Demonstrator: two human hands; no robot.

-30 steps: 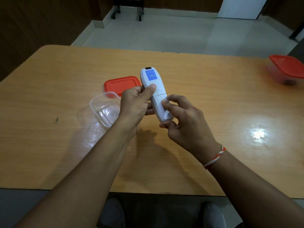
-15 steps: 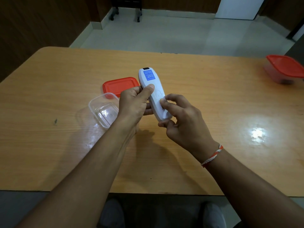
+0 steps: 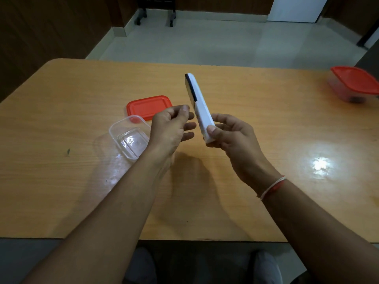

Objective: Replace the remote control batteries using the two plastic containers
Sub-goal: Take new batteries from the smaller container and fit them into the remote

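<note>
**White remote pinched at one end only, left hand off it**

Clear plastic container (image 3: 131, 138), lidless and seemingly empty, sits on the wooden tabletop (image 3: 266, 119) at the left, its flat red lid (image 3: 148, 107) lying just behind it. Beside them the left hand (image 3: 171, 130) hovers loosely curled, holding nothing, its fingertips close to the slim white remote control (image 3: 200, 107) but apart from it. Only the right hand (image 3: 231, 136) grips the remote, thumb and fingers closed on its lower end, the rest tilted up edge-on above the tabletop. At the far right edge stands the second clear container with a red lid on (image 3: 354, 85), something dark inside.

With the long body levered out from so short a grip, the remote could twist free and drop. If the battery cover is loose, it or the batteries might spill out; the compartment cannot be seen.

A second ago both hands held the remote with its blue-labelled back upward; now the left has let go and the remote has turned onto its edge.
</note>
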